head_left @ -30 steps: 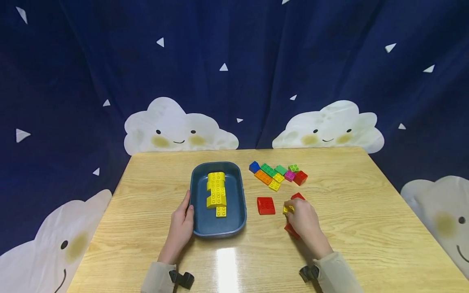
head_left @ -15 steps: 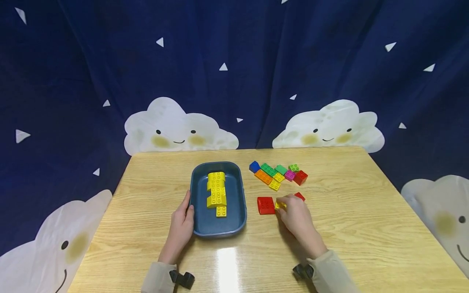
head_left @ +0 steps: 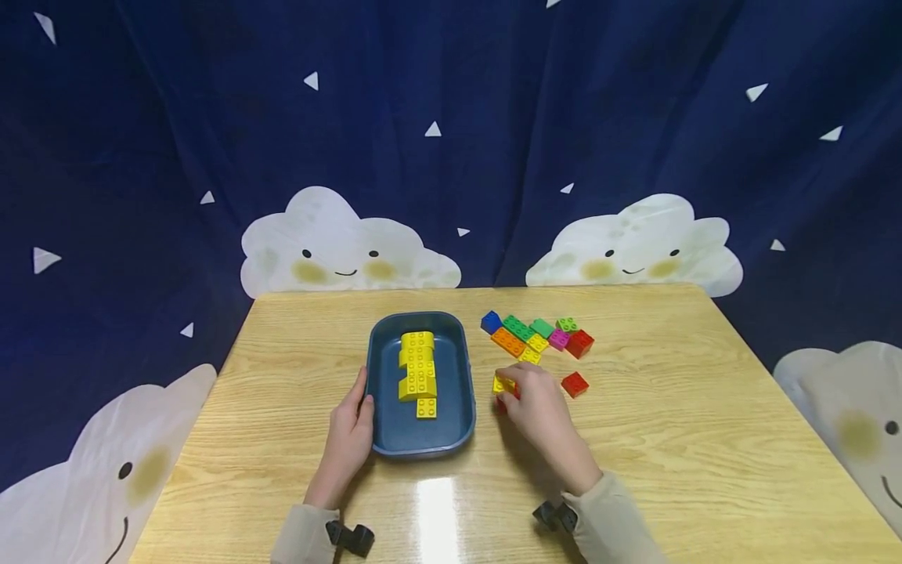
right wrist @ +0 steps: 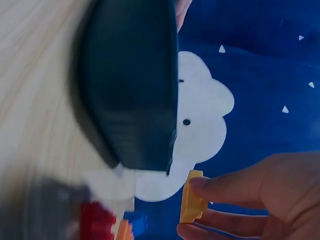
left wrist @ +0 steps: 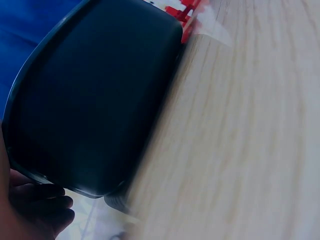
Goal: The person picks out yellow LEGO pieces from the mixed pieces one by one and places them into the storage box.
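My right hand (head_left: 539,399) pinches a small yellow building brick (right wrist: 191,197) between thumb and fingers, right of the tray. In the head view the hand partly covers that brick and a red brick (head_left: 502,406) just beneath it. My left hand (head_left: 351,419) holds the left side of the dark blue tray (head_left: 454,435); in the left wrist view its curled fingers (left wrist: 45,202) are at the tray's edge. Inside the tray, several yellow bricks (head_left: 417,364) lie in a long column, with a small yellow brick (head_left: 426,408) at its near end.
A cluster of bricks lies behind my right hand, including a blue brick (head_left: 491,321), an orange brick (head_left: 508,342), a magenta brick (head_left: 559,338) and a red brick (head_left: 580,343). Another red brick (head_left: 574,384) lies alone to the right. A dark curtain (head_left: 451,157) hangs behind the wooden table (head_left: 676,407).
My right hand has moved left toward the tray with the yellow brick, from among the red bricks to over the leftmost red one. My left hand and the tray have stayed in place.
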{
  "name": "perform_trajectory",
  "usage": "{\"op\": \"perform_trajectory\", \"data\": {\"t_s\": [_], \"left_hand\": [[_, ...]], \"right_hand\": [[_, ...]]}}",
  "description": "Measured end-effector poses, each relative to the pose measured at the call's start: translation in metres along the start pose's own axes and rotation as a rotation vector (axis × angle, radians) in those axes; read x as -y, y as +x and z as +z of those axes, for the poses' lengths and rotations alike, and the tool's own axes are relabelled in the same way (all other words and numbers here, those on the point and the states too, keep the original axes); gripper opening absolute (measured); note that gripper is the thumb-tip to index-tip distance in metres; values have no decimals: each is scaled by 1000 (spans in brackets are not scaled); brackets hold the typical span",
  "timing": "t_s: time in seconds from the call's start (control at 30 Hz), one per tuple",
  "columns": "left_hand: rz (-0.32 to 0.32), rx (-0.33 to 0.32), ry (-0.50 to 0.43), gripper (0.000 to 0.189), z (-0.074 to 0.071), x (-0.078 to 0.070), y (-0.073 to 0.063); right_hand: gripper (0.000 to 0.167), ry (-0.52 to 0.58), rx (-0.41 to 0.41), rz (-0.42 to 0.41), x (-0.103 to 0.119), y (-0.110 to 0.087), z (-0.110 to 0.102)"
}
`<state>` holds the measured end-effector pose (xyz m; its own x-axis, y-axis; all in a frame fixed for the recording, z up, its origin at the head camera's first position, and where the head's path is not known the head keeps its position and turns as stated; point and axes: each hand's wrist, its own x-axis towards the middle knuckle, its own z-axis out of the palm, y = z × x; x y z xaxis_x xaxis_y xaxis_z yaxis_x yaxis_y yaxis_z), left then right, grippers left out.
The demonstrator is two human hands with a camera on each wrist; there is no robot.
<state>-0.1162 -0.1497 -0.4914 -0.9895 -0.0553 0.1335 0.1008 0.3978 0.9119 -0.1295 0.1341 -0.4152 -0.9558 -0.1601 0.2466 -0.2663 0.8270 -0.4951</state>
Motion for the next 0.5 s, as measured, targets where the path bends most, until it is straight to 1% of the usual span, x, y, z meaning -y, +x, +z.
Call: {"op": "perform_trajectory", "data": {"t_s": [0.13,0.37,0.5], "left_hand": [[6,-4,6,51,2,0,1],[11,-8,6,51,1,-1,0],[6,-4,11,51,0,0,0]], "right_hand": [[30,24,-20,-34,13,2,4],[30,73,23,-13,38,6,12],[30,97,54,-32,49,9,20]]}}
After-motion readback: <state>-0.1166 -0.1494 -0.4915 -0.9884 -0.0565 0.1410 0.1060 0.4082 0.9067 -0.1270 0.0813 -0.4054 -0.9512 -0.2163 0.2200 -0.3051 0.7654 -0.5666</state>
